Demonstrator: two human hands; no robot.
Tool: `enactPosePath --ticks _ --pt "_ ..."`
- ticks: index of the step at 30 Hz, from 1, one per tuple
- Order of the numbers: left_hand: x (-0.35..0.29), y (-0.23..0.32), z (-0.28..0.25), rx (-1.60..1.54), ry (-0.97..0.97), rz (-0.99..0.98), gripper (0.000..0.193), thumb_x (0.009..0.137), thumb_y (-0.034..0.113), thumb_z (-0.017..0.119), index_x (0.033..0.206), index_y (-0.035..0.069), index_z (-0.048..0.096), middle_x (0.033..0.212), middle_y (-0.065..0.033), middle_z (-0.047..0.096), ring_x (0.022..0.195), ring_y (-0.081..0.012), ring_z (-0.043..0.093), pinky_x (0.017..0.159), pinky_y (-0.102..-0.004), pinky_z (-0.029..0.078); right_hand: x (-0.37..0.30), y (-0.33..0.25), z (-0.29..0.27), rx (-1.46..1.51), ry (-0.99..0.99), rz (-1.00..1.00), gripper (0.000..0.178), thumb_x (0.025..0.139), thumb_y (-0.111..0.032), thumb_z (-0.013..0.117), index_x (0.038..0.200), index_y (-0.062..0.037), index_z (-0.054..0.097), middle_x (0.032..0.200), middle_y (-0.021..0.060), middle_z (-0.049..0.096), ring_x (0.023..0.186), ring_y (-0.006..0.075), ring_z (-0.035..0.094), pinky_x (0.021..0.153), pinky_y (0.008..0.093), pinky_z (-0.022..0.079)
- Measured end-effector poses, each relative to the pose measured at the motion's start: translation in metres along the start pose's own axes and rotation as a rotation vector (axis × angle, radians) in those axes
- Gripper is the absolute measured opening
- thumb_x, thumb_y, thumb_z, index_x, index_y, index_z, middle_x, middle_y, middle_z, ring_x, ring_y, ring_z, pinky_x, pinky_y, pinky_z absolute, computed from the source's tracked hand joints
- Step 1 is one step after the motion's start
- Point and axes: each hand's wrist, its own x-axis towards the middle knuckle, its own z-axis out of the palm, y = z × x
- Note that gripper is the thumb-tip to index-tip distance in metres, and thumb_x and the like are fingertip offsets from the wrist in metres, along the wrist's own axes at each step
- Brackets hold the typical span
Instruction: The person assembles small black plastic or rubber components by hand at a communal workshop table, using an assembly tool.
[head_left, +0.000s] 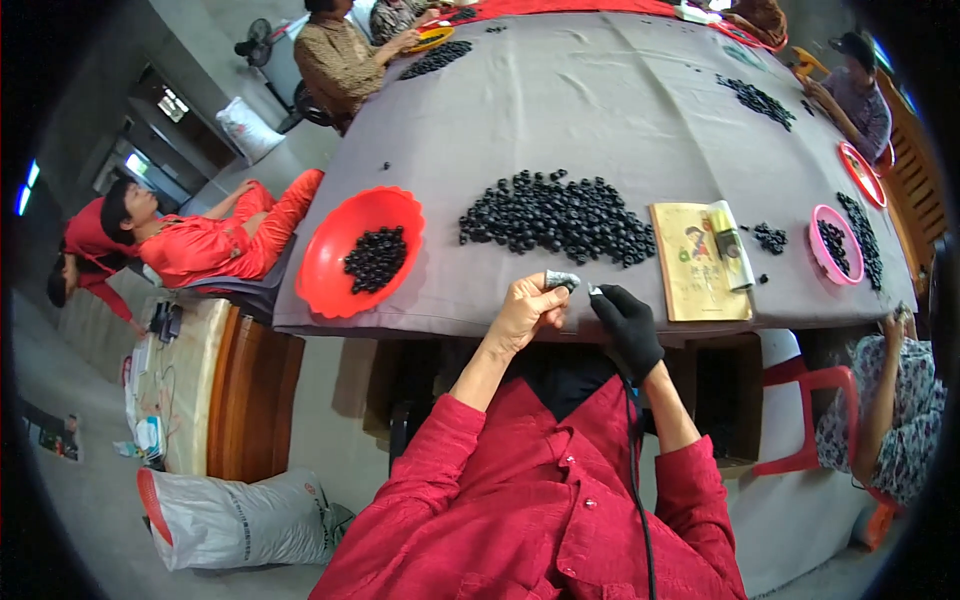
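My left hand (532, 310) is closed in a pinch over the table's near edge, its index fingertip wrapped in a grey-white covering. Whatever sits between thumb and finger is too small to make out. Just right of it, my right hand (630, 332) wears a black glove, fingers pressed together. A small pale tip shows at those fingers; I cannot tell whether it belongs to a tool. Beyond both hands spreads a wide pile of small round black pieces (560, 215). To the left, a red scalloped bowl (325, 245) contains more black pieces (376, 260).
A yellow booklet (690, 275) lies right of the pile, with a clear-and-yellow packet (733, 250) on it. Farther right stands a pink basket (822, 262) beside more pieces. Grey cloth (600, 110) covers the table. People sit around it; a white sack (245, 520) lies on the floor.
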Motion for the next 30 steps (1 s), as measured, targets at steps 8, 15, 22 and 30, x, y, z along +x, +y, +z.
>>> enactPosePath --ticks 8,15,22,30 --pt "-0.059 0.117 -0.069 0.466 0.673 0.349 0.018 0.076 0.003 0.060 0.093 0.000 0.062 0.066 -0.0015 0.056 0.047 -0.0064 0.050 0.044 -0.0195 0.043 0.000 0.001 -0.003 -0.129 -0.034 -0.178 0.030 0.084 -0.024 0.057 0.102 0.0008 0.059 0.088 0.0083 0.063 0.082 0.0096 0.054 0.074 0.0265 0.044" --pt "-0.047 0.115 -0.079 0.797 0.728 0.376 0.031 0.077 0.004 0.060 0.107 0.002 0.053 0.062 0.0034 0.049 0.048 -0.0018 0.040 0.039 -0.0173 0.033 0.001 -0.009 -0.001 0.010 -0.021 0.017 0.030 0.085 -0.024 0.056 0.101 0.0006 0.058 0.088 0.0107 0.063 0.082 0.0103 0.055 0.075 0.0270 0.044" --pt "0.018 0.013 -0.025 1.016 0.332 0.302 0.015 0.073 0.008 0.062 0.087 0.003 0.059 0.067 -0.0016 0.050 0.057 -0.0089 0.048 0.052 -0.0243 0.041 0.000 -0.012 0.000 -0.034 -0.027 0.025 0.029 0.085 -0.024 0.055 0.102 0.0001 0.058 0.090 0.0130 0.063 0.082 0.0130 0.058 0.074 0.0282 0.045" --pt "0.058 -0.009 0.013 1.338 0.252 0.338 0.018 0.067 0.007 0.064 0.082 0.003 0.055 0.072 -0.0110 0.053 0.066 -0.0273 0.055 0.058 -0.0384 0.044 0.000 -0.006 -0.002 0.025 -0.029 0.013 0.030 0.085 -0.026 0.055 0.102 -0.0011 0.058 0.089 0.0108 0.063 0.079 0.0135 0.058 0.073 0.0285 0.045"
